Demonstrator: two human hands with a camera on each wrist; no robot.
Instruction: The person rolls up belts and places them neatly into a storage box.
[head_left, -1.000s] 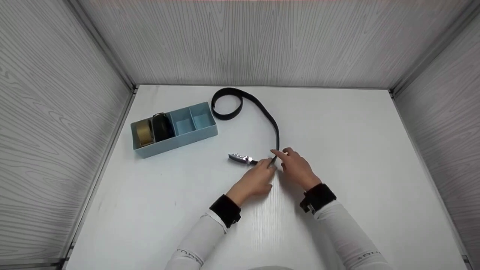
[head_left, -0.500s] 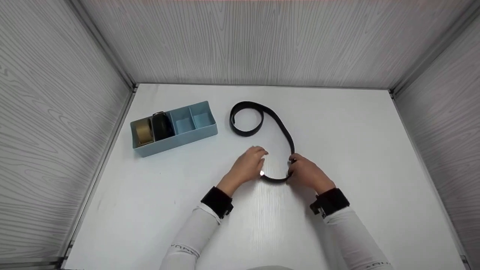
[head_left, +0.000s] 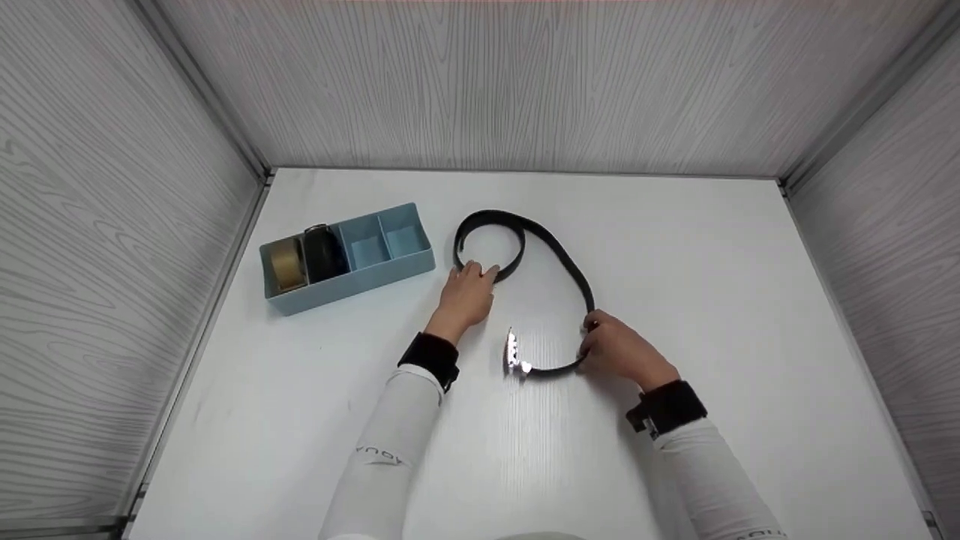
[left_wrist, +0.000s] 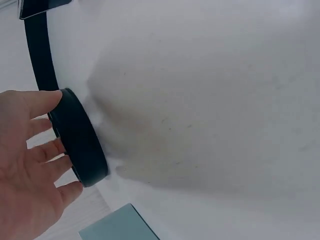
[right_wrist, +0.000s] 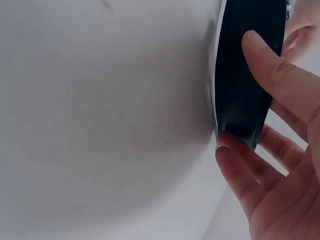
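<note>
A black leather belt point(head_left: 562, 251) with a shiny silver buckle point(head_left: 512, 352) stands on edge on the white table. Its far end is wound into a round coil point(left_wrist: 82, 140), and the strap sweeps right, then curves back toward the buckle. My left hand point(head_left: 466, 294) is at the coil's near side, fingers spread and tips at its edge, as the left wrist view shows. My right hand point(head_left: 624, 351) pinches the strap at the right of the curve. In the right wrist view its thumb point(right_wrist: 262, 55) lies across the strap's face, with fingers behind and below.
A light blue box point(head_left: 360, 283) with several compartments stands left of the coil. One compartment holds a tan roll point(head_left: 287, 262), the one beside it a dark rolled item point(head_left: 324, 253). Grey wood-grain panels point(head_left: 495, 82) rise at the back and both sides.
The belt shifted right and nearer, and its buckle end swung round to face away from me. My left hand let go of the buckle end and moved to the coil; my right took the strap.
</note>
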